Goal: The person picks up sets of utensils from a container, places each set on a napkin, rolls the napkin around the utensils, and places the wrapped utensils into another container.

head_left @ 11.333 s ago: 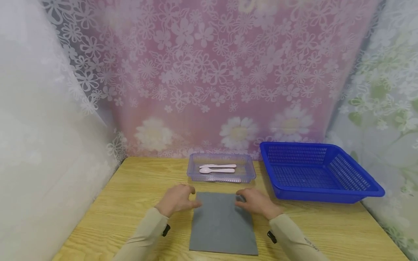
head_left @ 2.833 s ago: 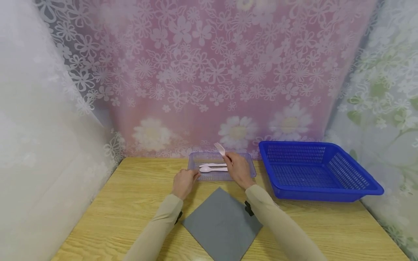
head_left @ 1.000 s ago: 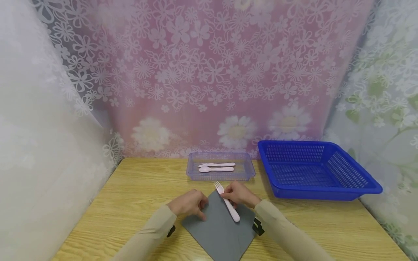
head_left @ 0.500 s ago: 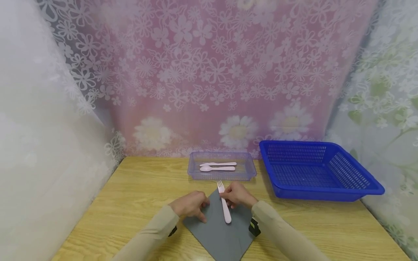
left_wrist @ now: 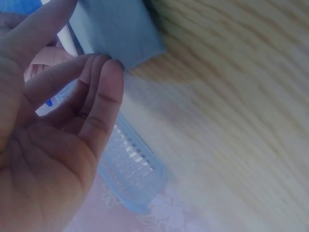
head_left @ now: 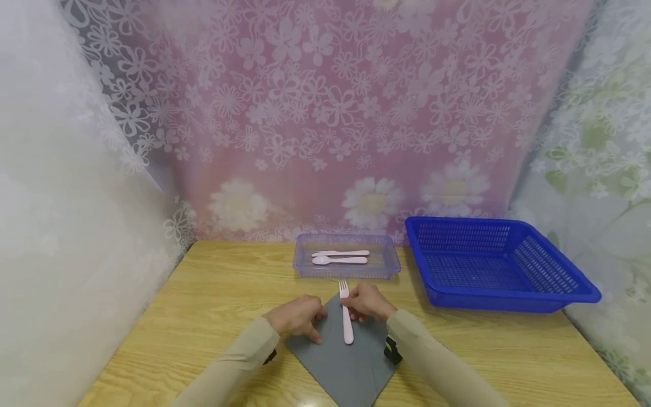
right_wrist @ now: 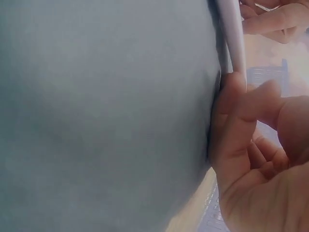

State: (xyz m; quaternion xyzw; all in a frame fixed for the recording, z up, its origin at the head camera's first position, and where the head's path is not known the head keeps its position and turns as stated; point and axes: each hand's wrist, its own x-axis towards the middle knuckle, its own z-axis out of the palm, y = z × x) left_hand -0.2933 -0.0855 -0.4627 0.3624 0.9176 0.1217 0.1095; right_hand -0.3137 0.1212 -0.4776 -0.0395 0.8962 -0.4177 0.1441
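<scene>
A light pink plastic fork (head_left: 348,328) lies along the upper part of a grey cloth napkin (head_left: 351,370), its tines pointing at the far corner. My right hand (head_left: 369,301) pinches the fork near its neck between thumb and fingers. In the right wrist view those fingers (right_wrist: 231,104) are right at the fork's handle (right_wrist: 233,38), against the napkin (right_wrist: 106,116). My left hand (head_left: 297,317) stays at the napkin's left edge with nothing gripped. Its fingers (left_wrist: 108,89) are loosely bent beside the cloth (left_wrist: 118,34) in the left wrist view.
Behind the napkin, a clear plastic tray (head_left: 347,275) holds a pink spoon (head_left: 338,260) and a pink knife (head_left: 343,253). A blue perforated basket (head_left: 500,302) stands at the back right of the wooden table (head_left: 178,339). Flowered curtains (head_left: 325,113) enclose the back and sides.
The napkin turned from square-on to a diamond. My right hand lifted the fork from the tray onto it; over the last second the handle end swung left. The left hand barely moved lately.
</scene>
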